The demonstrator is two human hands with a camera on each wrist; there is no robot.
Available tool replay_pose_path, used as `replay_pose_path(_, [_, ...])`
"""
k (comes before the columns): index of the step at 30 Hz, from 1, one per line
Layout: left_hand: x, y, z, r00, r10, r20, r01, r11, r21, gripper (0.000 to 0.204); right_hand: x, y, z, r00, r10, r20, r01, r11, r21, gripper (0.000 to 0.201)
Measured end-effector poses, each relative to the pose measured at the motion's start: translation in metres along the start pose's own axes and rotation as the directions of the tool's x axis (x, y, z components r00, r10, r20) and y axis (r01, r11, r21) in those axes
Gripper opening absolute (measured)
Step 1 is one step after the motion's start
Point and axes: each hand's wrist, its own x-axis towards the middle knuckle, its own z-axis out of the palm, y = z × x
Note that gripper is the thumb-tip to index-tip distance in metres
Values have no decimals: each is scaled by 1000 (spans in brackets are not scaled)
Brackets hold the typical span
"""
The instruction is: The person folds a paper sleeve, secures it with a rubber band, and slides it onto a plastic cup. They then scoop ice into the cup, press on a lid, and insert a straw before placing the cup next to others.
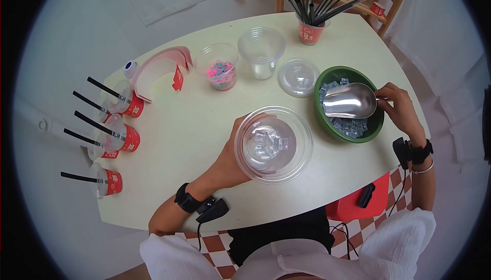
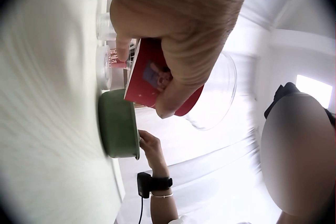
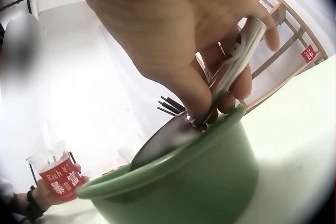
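My left hand (image 1: 228, 163) grips a clear plastic cup (image 1: 303, 149) with a few clear ice cubes (image 1: 268, 144) at its bottom. In the left wrist view, thumb and fingers wrap round the red printed sleeve (image 2: 148, 79) on that cup. My right hand (image 1: 403, 110) holds a metal ice scoop (image 1: 352, 100) by its handle (image 3: 239, 58), over the right rim of a green bowl (image 1: 377, 127). Inside the bowl, more ice cubes (image 1: 350, 126) surround the scoop's blade, which tilts down over the rim in the right wrist view.
Several lidded cups with black straws (image 1: 115, 182) stand along the left edge. Behind are pink cup sleeves (image 1: 153, 70), a cup of colourful bits (image 1: 222, 74), stacked clear cups (image 1: 262, 50) and a clear lid (image 1: 298, 77). A red cup of straws (image 1: 309, 33) stands at the back.
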Motion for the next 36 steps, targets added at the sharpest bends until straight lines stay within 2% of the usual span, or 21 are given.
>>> replay_pose_path(3, [-5,-8,-1,999,-52,8,53,972,-229,101,-1,-3,1,999,-48,-9,47,992,-118,17])
replay_pose_path(6, [-16,-21,-7,996,-86,-26,74,946,-316,106,-3,-9,0,996,-92,-1,89,961,-262,15])
replay_pose_path(7, [-17,-24,-5,989,-148,-24,116,858,-501,108,-4,-12,1,995,-104,3,100,947,-306,14])
replay_pose_path(9, [-20,-27,-2,966,-259,15,167,577,-800,112,-6,-10,3,994,-106,-4,99,941,-325,16])
replay_pose_path(12, [-27,-28,-7,958,-281,56,189,472,-861,111,-7,-16,2,994,-112,-17,97,918,-384,18])
replay_pose_path(15, [-33,-28,-14,947,-307,99,251,508,-824,113,-9,-29,2,985,-148,-88,82,852,-518,20])
replay_pose_path(16, [-35,-31,-17,950,-300,87,248,555,-794,113,-7,-40,0,979,-167,-120,69,818,-572,21])
replay_pose_path(17, [-36,-35,-17,954,-290,73,238,588,-773,113,-2,-58,2,960,-252,-124,148,831,-537,22])
replay_pose_path(18, [-36,-37,-17,957,-280,71,238,628,-741,113,-1,-76,9,956,-286,-59,225,851,-475,22])
replay_pose_path(20, [-36,-34,-17,952,-289,97,258,593,-763,113,-2,-107,21,930,-362,58,359,871,-334,21])
replay_pose_path(22, [-35,-33,-21,954,-281,102,257,597,-759,112,-2,-129,42,832,-535,148,555,791,-256,20])
replay_pose_path(24, [-37,-33,-24,959,-269,85,242,630,-738,111,-1,-126,54,805,-562,188,592,746,-306,20])
replay_pose_path(25, [-38,-32,-25,954,-286,92,251,592,-766,111,0,-126,59,789,-576,215,614,719,-326,20])
replay_pose_path(27, [-39,-29,-26,941,-321,105,263,502,-824,110,1,-122,60,792,-572,214,610,724,-322,19])
replay_pose_path(30, [-40,-29,-26,939,-318,127,270,458,-847,108,3,-119,60,780,-582,227,625,712,-321,19])
replay_pose_path(36, [-40,-34,-24,960,-267,82,227,576,-785,107,6,-117,59,785,-581,217,614,679,-403,17])
